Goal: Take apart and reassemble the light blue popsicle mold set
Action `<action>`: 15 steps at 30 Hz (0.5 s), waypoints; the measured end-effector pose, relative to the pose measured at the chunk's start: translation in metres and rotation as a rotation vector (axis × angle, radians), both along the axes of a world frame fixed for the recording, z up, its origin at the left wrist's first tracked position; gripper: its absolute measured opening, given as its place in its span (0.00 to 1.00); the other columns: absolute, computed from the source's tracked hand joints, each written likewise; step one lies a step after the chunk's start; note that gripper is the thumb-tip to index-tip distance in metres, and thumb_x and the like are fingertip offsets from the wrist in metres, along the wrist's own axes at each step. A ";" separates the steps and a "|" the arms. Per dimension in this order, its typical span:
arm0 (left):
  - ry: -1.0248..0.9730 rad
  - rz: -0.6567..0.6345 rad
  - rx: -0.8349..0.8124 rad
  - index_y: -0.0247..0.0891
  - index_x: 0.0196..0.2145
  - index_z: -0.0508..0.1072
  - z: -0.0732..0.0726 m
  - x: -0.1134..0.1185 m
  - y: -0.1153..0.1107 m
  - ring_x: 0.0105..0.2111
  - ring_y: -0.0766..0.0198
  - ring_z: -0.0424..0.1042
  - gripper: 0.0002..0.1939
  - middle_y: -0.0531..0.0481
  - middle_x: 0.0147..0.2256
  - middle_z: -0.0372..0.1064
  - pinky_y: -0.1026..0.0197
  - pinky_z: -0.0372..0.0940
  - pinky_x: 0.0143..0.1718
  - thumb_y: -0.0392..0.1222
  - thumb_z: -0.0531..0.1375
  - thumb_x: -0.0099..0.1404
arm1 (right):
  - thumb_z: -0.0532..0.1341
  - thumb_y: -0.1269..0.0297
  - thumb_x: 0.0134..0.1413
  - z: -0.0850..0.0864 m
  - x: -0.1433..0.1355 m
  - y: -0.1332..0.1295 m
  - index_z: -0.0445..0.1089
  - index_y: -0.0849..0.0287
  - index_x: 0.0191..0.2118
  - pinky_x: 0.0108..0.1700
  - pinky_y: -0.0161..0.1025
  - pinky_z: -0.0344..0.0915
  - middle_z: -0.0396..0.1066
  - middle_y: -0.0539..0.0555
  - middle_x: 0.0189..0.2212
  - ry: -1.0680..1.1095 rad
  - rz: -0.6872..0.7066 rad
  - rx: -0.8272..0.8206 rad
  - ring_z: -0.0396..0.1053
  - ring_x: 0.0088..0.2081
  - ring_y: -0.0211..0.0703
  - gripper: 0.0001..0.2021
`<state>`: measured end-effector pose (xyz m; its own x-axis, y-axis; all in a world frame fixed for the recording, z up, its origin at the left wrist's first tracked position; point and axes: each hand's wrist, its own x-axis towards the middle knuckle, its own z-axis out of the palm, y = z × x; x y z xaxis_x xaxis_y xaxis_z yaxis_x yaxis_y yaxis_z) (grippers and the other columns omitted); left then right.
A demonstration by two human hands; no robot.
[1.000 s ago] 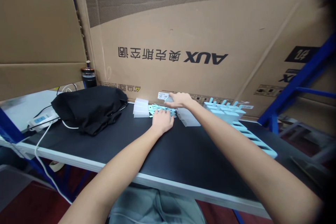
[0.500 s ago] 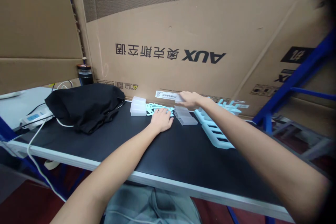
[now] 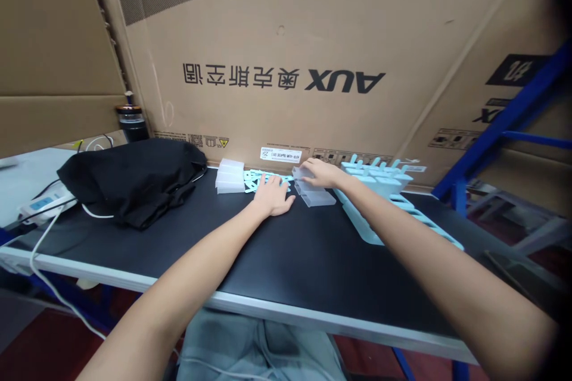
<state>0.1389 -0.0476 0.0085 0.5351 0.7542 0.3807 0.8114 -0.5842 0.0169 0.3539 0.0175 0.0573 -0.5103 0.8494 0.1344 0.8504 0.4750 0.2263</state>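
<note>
left hand (image 3: 270, 195) and right hand (image 3: 322, 173) over a black tabletop (image 3: 290, 268)
the left lies across pale-blue sticks (image 3: 251, 181), the right at a translucent piece (image 3: 318, 196); light-blue molds (image 3: 381, 184) stand farther right

Cardboard box (image 3: 308, 47): inverted "AUX 奥克斯空调", warning triangle (image 3: 224, 142); label (image 3: 281, 155): "25".

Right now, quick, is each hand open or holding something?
Left hand: open, fingers over the light-blue pieces.
Right hand: at the nearer clear plastic pieces; can't tell if it's gripping.
</note>
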 end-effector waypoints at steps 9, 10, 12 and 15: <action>0.068 -0.154 -0.041 0.42 0.50 0.68 0.002 0.009 0.012 0.58 0.53 0.55 0.21 0.47 0.55 0.62 0.41 0.31 0.63 0.49 0.43 0.68 | 0.51 0.60 0.55 0.034 0.027 -0.087 0.60 0.60 0.49 0.53 0.50 0.55 0.62 0.62 0.46 0.424 -0.122 0.588 0.58 0.51 0.54 0.17; 0.070 -0.154 -0.045 0.43 0.50 0.68 0.002 0.011 0.014 0.58 0.53 0.55 0.21 0.47 0.55 0.62 0.40 0.32 0.63 0.49 0.43 0.68 | 0.51 0.60 0.54 0.030 0.038 -0.096 0.60 0.61 0.49 0.52 0.51 0.56 0.61 0.62 0.46 0.512 -0.205 0.643 0.58 0.50 0.54 0.18; 0.068 -0.151 -0.037 0.43 0.50 0.68 0.000 0.014 0.017 0.57 0.53 0.56 0.21 0.47 0.55 0.62 0.40 0.33 0.63 0.49 0.43 0.68 | 0.53 0.59 0.51 0.016 0.062 -0.107 0.58 0.62 0.48 0.51 0.50 0.58 0.60 0.62 0.44 0.680 -0.372 0.651 0.59 0.48 0.53 0.19; 0.062 -0.139 -0.008 0.41 0.49 0.68 -0.001 0.020 0.021 0.56 0.54 0.58 0.20 0.46 0.53 0.63 0.41 0.35 0.63 0.49 0.43 0.68 | 0.55 0.57 0.45 -0.005 0.091 -0.108 0.58 0.62 0.46 0.51 0.49 0.59 0.60 0.61 0.42 0.862 -0.576 0.466 0.60 0.47 0.52 0.22</action>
<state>0.1587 -0.0269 0.0077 0.6566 0.6743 0.3378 0.7225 -0.6909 -0.0252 0.4453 -0.0908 0.0525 0.3554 0.7028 0.6162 0.8728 -0.0137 -0.4878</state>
